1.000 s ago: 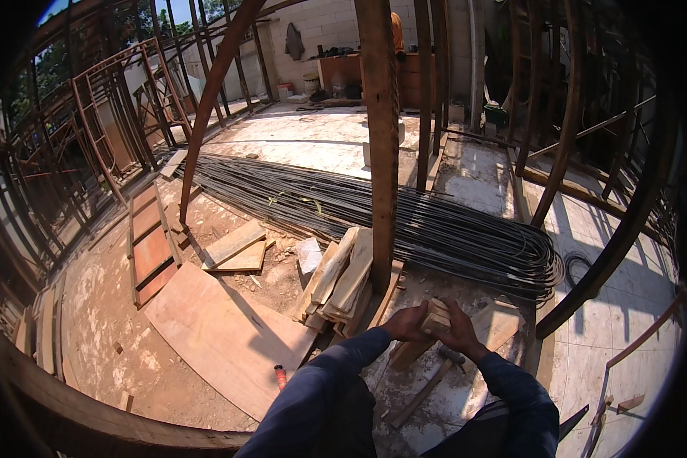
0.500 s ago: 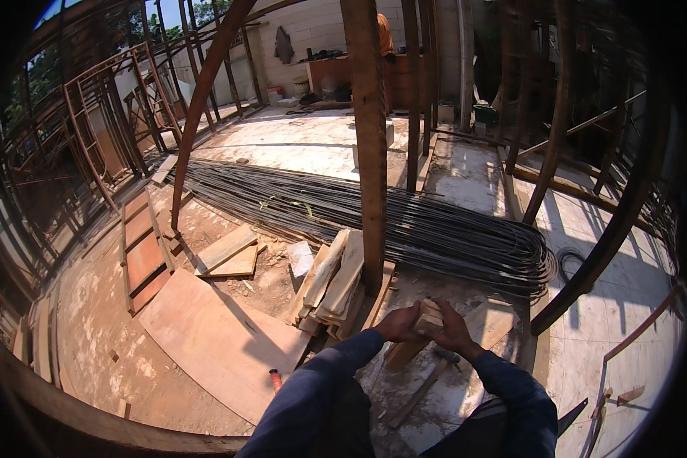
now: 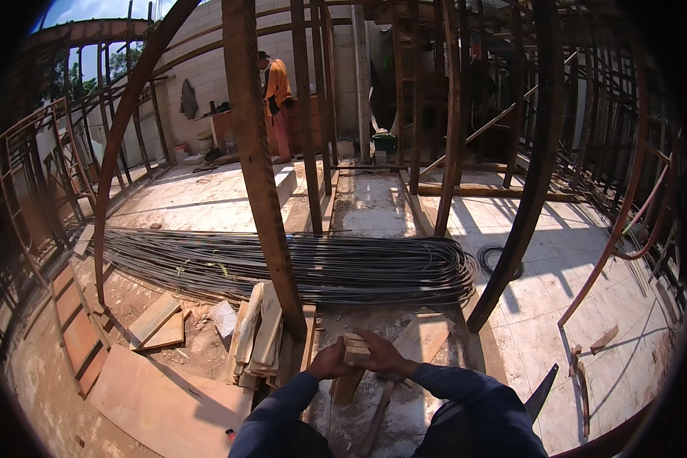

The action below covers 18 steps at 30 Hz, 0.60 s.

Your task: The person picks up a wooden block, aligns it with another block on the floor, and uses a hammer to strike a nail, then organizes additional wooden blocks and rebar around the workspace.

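Observation:
Both my hands are closed round a short wooden block [image 3: 356,348] in front of me. My left hand [image 3: 329,360] grips its left side, and my right hand [image 3: 383,356] wraps over its right side. Just beneath the block is another piece of timber [image 3: 347,387], partly covered by my hands. A narrow wooden strip [image 3: 377,418] lies slanting on the dusty floor beside it. Beyond my right hand rests a wider board [image 3: 424,336]. Whether the held block touches the timber below, I cannot tell.
Stacked offcuts [image 3: 259,332] and a plywood sheet [image 3: 164,401] lie left. A long bundle of bent steel bars [image 3: 359,267] crosses ahead. Upright wooden posts [image 3: 261,168] stand close by. A saw blade [image 3: 540,393] is at right. A person in orange [image 3: 278,82] stands far back.
My view has swung right and up, so the surroundings sit farther left in the picture and the far person shows more fully. Both hands remain on the block.

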{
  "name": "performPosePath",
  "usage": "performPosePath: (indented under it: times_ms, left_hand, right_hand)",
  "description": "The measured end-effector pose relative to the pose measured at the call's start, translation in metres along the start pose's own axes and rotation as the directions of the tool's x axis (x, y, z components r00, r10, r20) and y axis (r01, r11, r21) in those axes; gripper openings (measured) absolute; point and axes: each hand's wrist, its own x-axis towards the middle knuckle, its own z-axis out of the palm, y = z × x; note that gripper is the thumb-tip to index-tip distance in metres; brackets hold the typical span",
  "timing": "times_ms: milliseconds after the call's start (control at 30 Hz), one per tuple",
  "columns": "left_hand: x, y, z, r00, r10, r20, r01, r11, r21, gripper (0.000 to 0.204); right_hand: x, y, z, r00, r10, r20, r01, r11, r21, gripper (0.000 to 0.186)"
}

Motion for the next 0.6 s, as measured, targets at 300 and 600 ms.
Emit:
performPosePath:
  times_ms: [300, 600]
  left_hand:
    - [-0.001, -0.011, 0.006, 0.988, -0.084, -0.132, 0.024, 0.916, -0.401, 0.077]
    - [0.007, 0.031, -0.058, 0.853, -0.418, -0.313, 0.031, 0.639, -0.769, 0.074]
  right_hand:
    - [0.007, 0.014, 0.011, 0.999, 0.041, -0.027, -0.039, 0.996, 0.075, 0.089]
    - [0.027, -0.001, 0.013, 0.952, 0.193, 0.237, -0.285, 0.844, 0.454, 0.094]
